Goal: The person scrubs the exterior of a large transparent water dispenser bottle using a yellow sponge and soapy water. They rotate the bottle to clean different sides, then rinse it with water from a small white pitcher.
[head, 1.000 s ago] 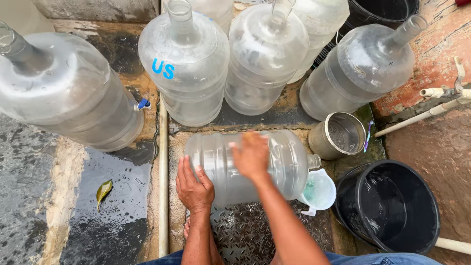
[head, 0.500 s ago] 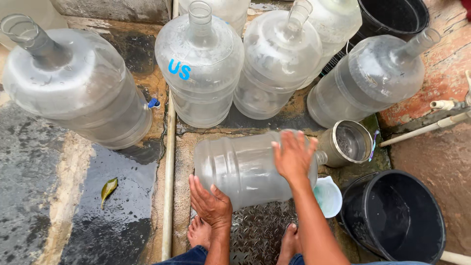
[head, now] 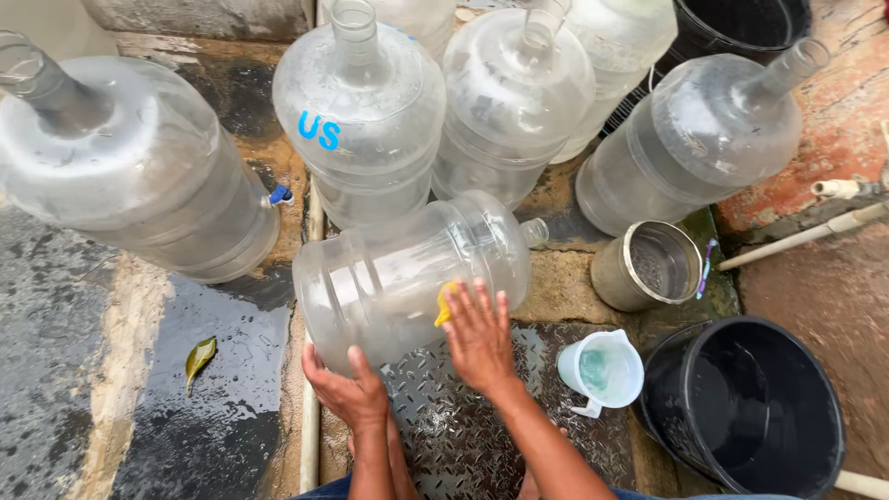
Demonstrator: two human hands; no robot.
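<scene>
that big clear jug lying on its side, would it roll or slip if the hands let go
The clear jug probably rolls easily: it lies on its round side, steadied by the left hand. It looks empty, so likely light. Its wet surface may be slippery under the right hand.

Upright water jugs [head: 363, 120], metal pot [head: 648, 266], plastic jug [head: 604, 370], black bucket [head: 745, 407], leaf [head: 199, 356]

Both hands [head: 417, 366] steady a tilted water jug [head: 407, 273].
</scene>
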